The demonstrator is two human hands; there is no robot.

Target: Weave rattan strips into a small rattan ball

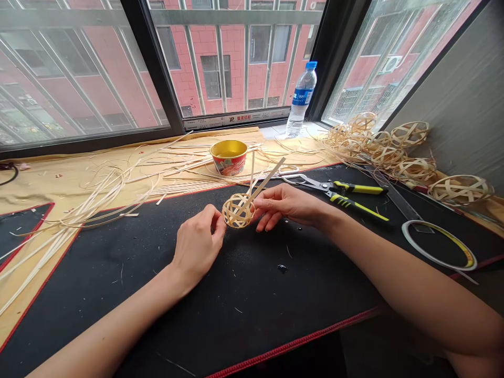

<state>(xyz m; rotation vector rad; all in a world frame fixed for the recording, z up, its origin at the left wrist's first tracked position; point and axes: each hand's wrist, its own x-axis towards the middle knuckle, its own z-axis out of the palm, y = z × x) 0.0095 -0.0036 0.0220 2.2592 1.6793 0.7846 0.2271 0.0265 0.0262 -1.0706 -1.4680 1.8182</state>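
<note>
gripping one bamboo ball [237, 211], left hand [197, 247] and right hand [285, 205] closed on it, roughly eight more balls [388, 152]

The woven ball [237, 211] is made of thin bamboo strips with a matt, faintly fibrous surface. The desk mat [252, 310] is matt black cloth with red stitched edging. The shears [334, 195] have bright metal blades and glossy yellow-and-black plastic grips. The water bottle [301, 100] is smooth, clear plastic. The cup [229, 156] has a glossy gold finish.
</note>
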